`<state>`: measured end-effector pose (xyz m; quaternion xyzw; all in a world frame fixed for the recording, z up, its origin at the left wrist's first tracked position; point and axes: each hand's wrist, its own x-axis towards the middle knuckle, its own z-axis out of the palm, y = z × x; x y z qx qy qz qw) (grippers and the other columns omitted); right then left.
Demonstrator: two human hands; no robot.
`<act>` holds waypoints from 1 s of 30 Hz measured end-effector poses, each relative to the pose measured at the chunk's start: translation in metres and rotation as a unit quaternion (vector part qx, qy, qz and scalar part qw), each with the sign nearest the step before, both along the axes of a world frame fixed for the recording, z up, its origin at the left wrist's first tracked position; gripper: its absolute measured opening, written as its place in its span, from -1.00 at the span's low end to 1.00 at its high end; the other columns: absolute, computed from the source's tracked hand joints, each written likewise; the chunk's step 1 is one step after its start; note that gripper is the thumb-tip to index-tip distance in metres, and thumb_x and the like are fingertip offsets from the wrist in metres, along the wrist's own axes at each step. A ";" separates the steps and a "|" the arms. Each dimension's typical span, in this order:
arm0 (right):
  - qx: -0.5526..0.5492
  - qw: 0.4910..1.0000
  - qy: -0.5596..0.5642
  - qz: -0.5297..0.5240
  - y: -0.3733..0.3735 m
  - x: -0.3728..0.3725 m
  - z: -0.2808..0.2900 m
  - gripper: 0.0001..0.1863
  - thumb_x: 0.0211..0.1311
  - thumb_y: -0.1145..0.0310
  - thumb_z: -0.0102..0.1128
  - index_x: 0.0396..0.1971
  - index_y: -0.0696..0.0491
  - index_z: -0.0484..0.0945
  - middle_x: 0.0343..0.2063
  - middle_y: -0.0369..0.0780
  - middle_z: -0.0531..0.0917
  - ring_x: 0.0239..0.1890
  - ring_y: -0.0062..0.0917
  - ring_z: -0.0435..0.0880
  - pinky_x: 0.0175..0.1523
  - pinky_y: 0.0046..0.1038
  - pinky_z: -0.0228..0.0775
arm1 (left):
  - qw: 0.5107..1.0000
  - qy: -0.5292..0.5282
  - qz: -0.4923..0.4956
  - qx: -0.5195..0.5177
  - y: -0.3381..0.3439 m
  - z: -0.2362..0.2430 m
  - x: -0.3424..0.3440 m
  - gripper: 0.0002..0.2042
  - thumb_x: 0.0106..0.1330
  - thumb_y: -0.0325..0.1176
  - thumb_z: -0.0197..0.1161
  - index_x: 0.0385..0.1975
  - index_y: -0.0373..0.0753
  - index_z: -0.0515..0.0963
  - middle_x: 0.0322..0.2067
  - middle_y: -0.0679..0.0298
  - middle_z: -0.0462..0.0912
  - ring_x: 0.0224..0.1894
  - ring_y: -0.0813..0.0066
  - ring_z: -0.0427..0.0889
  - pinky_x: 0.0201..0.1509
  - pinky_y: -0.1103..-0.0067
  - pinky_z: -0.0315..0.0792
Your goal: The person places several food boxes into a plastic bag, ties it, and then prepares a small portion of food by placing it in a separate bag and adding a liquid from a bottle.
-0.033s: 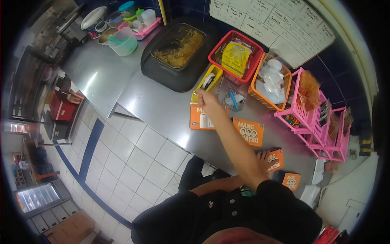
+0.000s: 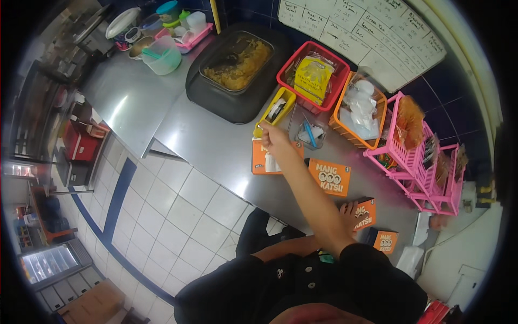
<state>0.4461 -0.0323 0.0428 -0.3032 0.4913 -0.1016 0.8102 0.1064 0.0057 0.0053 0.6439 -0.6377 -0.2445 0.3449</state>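
Observation:
My right hand (image 2: 275, 139) reaches across to the near end of a yellow tape dispenser (image 2: 287, 97), which holds a dark and white roll. Its fingers are closed in a pinch there; what is between them is too small to make out. Just below that hand lies an orange printed cardboard box (image 2: 261, 162), partly covered by it. My left hand (image 2: 348, 211) passes under my right forearm and grips the left side of another orange box (image 2: 365, 214). Two more orange boxes, one in the middle (image 2: 330, 178) and one nearer me (image 2: 385, 242), rest on the steel counter (image 2: 229, 148).
A black pan (image 2: 226, 108) with brownish food stands at the back. Beside it are a red basket (image 2: 337, 81) with a yellow packet, an orange basket (image 2: 345, 129) of plastic bags, a small clear container (image 2: 309, 135) and a pink rack (image 2: 413, 156). A whiteboard (image 2: 367, 38) leans behind.
My right hand has turned and shifted very slightly at the dispenser's near end. My left hand stays on its box.

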 end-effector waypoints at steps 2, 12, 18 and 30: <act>0.005 1.000 0.002 -0.011 0.020 -0.017 0.018 -0.88 0.30 0.40 0.32 -0.37 0.07 0.55 -0.64 -0.38 0.43 -0.71 -0.69 0.33 -0.64 -0.60 0.11 | 1.000 0.010 0.001 -0.022 0.004 0.011 0.001 -0.19 -0.06 -0.20 0.49 0.34 0.04 0.39 0.29 -0.20 0.25 0.34 -0.14 0.22 0.38 0.07 0.09; 0.043 0.997 0.034 -0.055 0.049 0.003 -0.008 -0.88 0.28 0.37 0.37 -0.28 0.04 0.61 -0.62 -0.40 0.42 -0.67 -0.67 0.37 -0.57 -0.59 0.16 | 0.999 0.003 -0.018 -0.045 0.005 0.005 0.015 -0.12 -0.09 -0.07 0.55 0.35 0.02 0.36 0.33 -0.29 0.20 0.40 -0.16 0.18 0.40 0.02 0.06; 0.131 0.990 -0.058 0.012 0.043 -0.005 -0.009 -0.87 0.23 0.40 0.38 -0.26 0.03 0.62 -0.60 -0.41 0.41 -0.67 -0.70 0.36 -0.60 -0.65 0.12 | 0.998 -0.034 -0.021 -0.046 0.008 0.003 0.007 -0.15 -0.06 -0.03 0.52 0.35 0.08 0.37 0.30 -0.17 0.26 0.36 -0.10 0.23 0.38 0.04 0.11; -0.480 0.870 0.032 0.109 -0.012 -0.367 0.119 -0.79 0.34 0.28 0.32 -0.16 0.09 0.68 -0.24 -0.26 0.70 -0.16 -0.63 0.68 -0.11 -0.50 0.52 | 0.995 -0.086 -0.045 -0.014 -0.013 -0.003 0.009 -0.17 -0.06 0.01 0.51 0.35 0.15 0.40 0.27 -0.09 0.29 0.30 -0.06 0.27 0.34 0.07 0.15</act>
